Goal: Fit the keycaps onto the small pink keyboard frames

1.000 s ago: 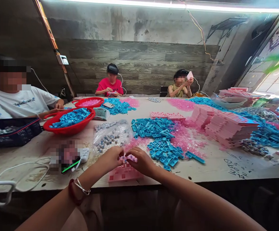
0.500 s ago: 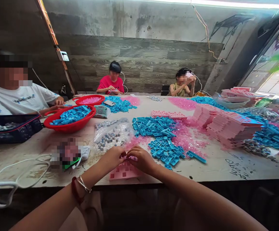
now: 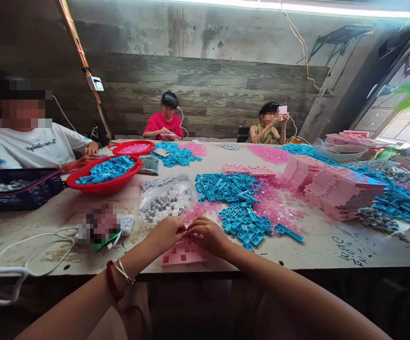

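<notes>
My left hand [image 3: 167, 233] and my right hand [image 3: 207, 234] meet fingertip to fingertip just above a pink plastic tray [image 3: 183, 253] with square holes, near the table's front edge. Both hands are pinched closed on a small pink piece that their fingers mostly hide. A red band and a silver bangle circle my left wrist. A pile of blue plastic clips [image 3: 244, 222] lies right of my right hand. A clear bag of small grey parts [image 3: 165, 199] sits beyond my left hand.
A red basin of blue clips [image 3: 103, 172] and a phone on a white cable [image 3: 102, 226] lie to the left. Stacks of pink trays [image 3: 332, 186] stand at the right. Three other people sit around the wooden table [image 3: 332, 245], one at the left and two at the far side.
My hands have closed in over the pink tray, fingertips now touching and hiding the small piece. The far-right person has lifted a pink object higher.
</notes>
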A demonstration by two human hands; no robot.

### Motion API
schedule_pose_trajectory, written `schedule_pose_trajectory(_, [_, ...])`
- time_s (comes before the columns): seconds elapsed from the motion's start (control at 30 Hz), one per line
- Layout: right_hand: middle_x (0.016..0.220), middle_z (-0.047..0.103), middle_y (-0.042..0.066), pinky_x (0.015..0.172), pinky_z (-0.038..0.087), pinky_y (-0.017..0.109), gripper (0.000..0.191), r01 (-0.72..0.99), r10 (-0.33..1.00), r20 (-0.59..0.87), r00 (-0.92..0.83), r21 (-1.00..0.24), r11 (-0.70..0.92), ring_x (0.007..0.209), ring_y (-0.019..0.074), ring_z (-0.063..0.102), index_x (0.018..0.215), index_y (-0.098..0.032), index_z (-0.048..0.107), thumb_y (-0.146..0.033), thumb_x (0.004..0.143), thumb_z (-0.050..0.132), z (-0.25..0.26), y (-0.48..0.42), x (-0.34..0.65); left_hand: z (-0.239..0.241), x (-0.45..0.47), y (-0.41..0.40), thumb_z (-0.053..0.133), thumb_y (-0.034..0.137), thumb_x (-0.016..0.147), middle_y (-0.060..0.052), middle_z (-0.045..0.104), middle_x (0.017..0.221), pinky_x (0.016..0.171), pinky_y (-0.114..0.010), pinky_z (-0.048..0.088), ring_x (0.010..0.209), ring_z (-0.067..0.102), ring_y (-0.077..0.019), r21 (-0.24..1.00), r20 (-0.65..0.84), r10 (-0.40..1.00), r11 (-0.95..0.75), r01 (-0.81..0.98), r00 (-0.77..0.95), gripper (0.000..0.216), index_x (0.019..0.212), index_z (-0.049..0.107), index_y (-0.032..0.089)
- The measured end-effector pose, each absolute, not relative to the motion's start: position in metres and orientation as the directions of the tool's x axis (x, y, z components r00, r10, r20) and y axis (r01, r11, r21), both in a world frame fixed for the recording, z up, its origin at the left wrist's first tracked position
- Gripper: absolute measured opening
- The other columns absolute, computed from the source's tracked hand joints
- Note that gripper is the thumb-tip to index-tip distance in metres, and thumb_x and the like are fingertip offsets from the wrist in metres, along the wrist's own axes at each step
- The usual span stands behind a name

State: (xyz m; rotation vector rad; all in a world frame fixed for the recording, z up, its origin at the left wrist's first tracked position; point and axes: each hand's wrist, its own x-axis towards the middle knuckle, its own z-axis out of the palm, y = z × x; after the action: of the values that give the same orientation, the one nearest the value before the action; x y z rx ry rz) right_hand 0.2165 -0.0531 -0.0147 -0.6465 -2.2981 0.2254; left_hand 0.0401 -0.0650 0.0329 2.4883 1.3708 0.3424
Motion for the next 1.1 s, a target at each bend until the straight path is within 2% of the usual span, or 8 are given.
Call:
schedule_pose_trajectory(0.23, [0.082, 0.068, 0.004, 0.076, 0.046, 0.029, 0.009, 0.392, 0.481, 0.631, -0.609, -0.288, 0.874, 0.083, 0.0166, 0.057, 0.08, -0.019, 0.069, -0.018, 0.079, 0.06, -0.015, -0.054, 0.217, 0.03, 0.039, -0.064, 0.053, 0.028, 0.08, -0.003, 0.064, 0.067, 0.057, -0.021, 0.035, 0.062, 0.055, -0.0136, 0.347, 0.081, 0.843, -0.524, 0.778, 0.532, 0.023, 0.068, 0.067, 0.014])
schedule_pose_trajectory(0.33, [0.083, 0.067, 0.005, 0.076, 0.047, 0.029, 0.01, 0.396, 0.466, 0.632, -0.619, -0.262, 0.88, 0.085, 0.0171, 0.056, 0.078, -0.019, 0.069, -0.016, 0.08, 0.059, -0.013, -0.055, 0.216, 0.029, 0.041, -0.064, 0.051, 0.024, 0.081, -0.004, 0.064, 0.067, 0.058, -0.022, 0.036, 0.062, 0.056, -0.0139, 0.325, 0.082, 0.835, -0.538, 0.778, 0.543, 0.023, 0.067, 0.066, 0.014])
schedule_pose_trajectory(0.53, [0.07, 0.063, 0.005, 0.067, 0.045, 0.026, 0.011, 0.415, 0.485, 0.59, -0.645, -0.261, 0.871, 0.074, 0.0157, 0.056, 0.069, -0.017, 0.066, -0.015, 0.079, 0.06, -0.014, -0.055, 0.215, 0.026, 0.045, -0.063, 0.051, 0.013, 0.078, -0.006, 0.065, 0.069, 0.062, -0.024, 0.04, 0.064, 0.057, -0.0157, 0.247, 0.033, 0.846, -0.523, 0.816, 0.532, 0.02, 0.066, 0.067, 0.012])
schedule_pose_trajectory(0.73, [0.069, 0.062, 0.005, 0.067, 0.043, 0.026, 0.016, 0.414, 0.476, 0.554, -0.683, -0.244, 0.877, 0.073, 0.0151, 0.055, 0.065, -0.016, 0.063, -0.015, 0.08, 0.058, -0.018, -0.05, 0.215, 0.018, 0.041, -0.057, 0.047, 0.011, 0.08, -0.007, 0.065, 0.071, 0.066, -0.025, 0.042, 0.068, 0.057, -0.0167, 0.198, 0.042, 0.793, -0.603, 0.773, 0.607, 0.022, 0.069, 0.066, 0.011])
schedule_pose_trajectory(0.9, [0.067, 0.062, 0.005, 0.066, 0.041, 0.026, 0.019, 0.419, 0.452, 0.554, -0.699, -0.195, 0.887, 0.067, 0.0146, 0.052, 0.065, -0.015, 0.063, -0.013, 0.082, 0.054, -0.013, -0.053, 0.213, 0.019, 0.039, -0.058, 0.045, 0.01, 0.083, -0.007, 0.065, 0.084, 0.071, -0.025, 0.043, 0.075, 0.058, -0.016, 0.169, 0.056, 0.711, -0.699, 0.695, 0.701, 0.022, 0.076, 0.066, 0.012])
schedule_pose_trajectory(1.1, [0.066, 0.061, 0.005, 0.064, 0.04, 0.025, 0.019, 0.424, 0.45, 0.533, -0.716, -0.179, 0.888, 0.065, 0.014, 0.051, 0.062, -0.015, 0.062, -0.01, 0.079, 0.055, -0.009, -0.054, 0.21, 0.017, 0.041, -0.06, 0.044, 0.011, 0.085, -0.008, 0.065, 0.081, 0.069, -0.026, 0.043, 0.074, 0.058, -0.0171, 0.079, 0.045, 0.697, -0.716, 0.693, 0.715, 0.023, 0.075, 0.065, 0.012])
